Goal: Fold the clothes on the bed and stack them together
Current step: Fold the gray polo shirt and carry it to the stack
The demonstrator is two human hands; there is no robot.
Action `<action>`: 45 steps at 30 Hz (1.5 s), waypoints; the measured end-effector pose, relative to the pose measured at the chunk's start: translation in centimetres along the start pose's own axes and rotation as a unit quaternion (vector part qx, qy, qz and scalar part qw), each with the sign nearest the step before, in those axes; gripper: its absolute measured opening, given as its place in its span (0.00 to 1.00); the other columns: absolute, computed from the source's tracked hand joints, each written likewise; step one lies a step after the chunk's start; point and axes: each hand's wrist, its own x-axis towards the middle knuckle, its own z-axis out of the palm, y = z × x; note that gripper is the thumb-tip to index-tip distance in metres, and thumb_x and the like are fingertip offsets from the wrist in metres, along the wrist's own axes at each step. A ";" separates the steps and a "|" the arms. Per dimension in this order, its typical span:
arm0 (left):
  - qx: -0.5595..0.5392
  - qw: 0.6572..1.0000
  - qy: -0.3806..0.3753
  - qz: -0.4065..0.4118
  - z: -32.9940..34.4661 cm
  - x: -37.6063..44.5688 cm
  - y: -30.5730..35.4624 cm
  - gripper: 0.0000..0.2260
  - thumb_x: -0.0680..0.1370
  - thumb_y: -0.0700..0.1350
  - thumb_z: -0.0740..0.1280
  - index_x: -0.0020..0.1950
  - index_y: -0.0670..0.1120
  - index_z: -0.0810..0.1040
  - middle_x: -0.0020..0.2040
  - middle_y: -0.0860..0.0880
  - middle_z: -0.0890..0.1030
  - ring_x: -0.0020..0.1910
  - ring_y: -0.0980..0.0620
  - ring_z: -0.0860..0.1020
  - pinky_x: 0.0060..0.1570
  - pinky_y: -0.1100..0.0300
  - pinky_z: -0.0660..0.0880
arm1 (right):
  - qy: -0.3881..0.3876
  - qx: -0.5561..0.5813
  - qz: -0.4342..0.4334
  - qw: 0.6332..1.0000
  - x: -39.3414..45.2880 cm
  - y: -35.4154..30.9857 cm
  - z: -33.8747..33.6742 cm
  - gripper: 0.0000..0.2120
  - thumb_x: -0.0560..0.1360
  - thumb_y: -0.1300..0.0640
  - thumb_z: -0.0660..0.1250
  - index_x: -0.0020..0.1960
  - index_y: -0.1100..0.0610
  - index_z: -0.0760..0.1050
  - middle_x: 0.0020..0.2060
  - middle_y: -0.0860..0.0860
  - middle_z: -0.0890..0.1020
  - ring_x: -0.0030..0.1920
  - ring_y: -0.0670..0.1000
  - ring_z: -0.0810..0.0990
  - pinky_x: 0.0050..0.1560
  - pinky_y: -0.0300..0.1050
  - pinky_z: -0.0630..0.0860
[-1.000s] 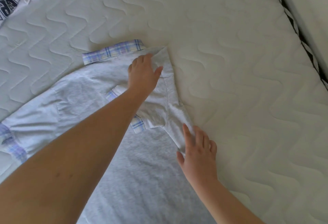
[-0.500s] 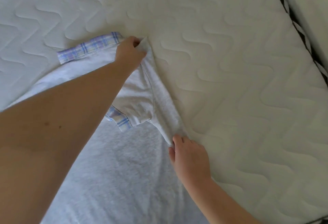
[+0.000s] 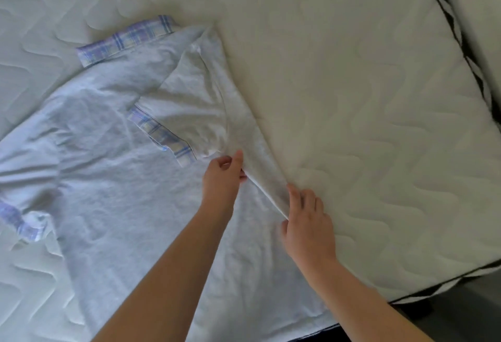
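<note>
Shirt (image 3: 113,179), pale grey with checked blue trim on collar and cuffs, lies spread on the quilted mattress (image 3: 366,97), its right side turned in over the body. Left hand (image 3: 221,181) pinches the turned-in edge just below the folded sleeve; right hand (image 3: 307,223) grips the same edge a little lower, fingers curled over it, the two hands near but apart. Judging by this, the first lengthwise fold is being set. Next move likely calls for smoothing that crease down to the hem, then bringing the other side across to match. No brand, label or writing can be read anywhere on the shirt
</note>
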 end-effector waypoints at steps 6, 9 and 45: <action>-0.173 0.969 -0.166 -0.059 3.0 -1.6 -0.4 0.16 0.79 0.44 0.70 0.65 0.45 0.75 0.58 0.46 0.84 0.55 0.48 0.83 0.53 0.54 0.81 | -0.028 0.023 0.039 0.999 -3.1 4.0 0.3 0.18 0.57 0.55 0.81 0.37 0.58 0.73 0.24 0.53 0.74 0.22 0.56 0.75 0.23 0.42 0.67; -0.144 0.968 -0.197 -0.064 3.3 -1.8 -1.3 0.20 0.77 0.44 0.72 0.68 0.50 0.72 0.59 0.47 0.83 0.54 0.46 0.84 0.52 0.47 0.81 | -0.031 0.045 0.024 0.998 -5.2 5.7 0.2 0.19 0.57 0.54 0.82 0.34 0.56 0.72 0.22 0.51 0.73 0.20 0.56 0.73 0.25 0.40 0.61; 0.025 0.998 0.024 0.044 -0.5 -9.2 -11.9 0.06 0.79 0.51 0.68 0.51 0.51 0.78 0.46 0.50 0.85 0.45 0.52 0.84 0.46 0.58 0.81 | -0.086 0.149 -0.234 0.957 -19.9 3.6 2.4 0.18 0.74 0.50 0.66 0.61 0.55 0.75 0.42 0.49 0.78 0.40 0.50 0.78 0.39 0.42 0.77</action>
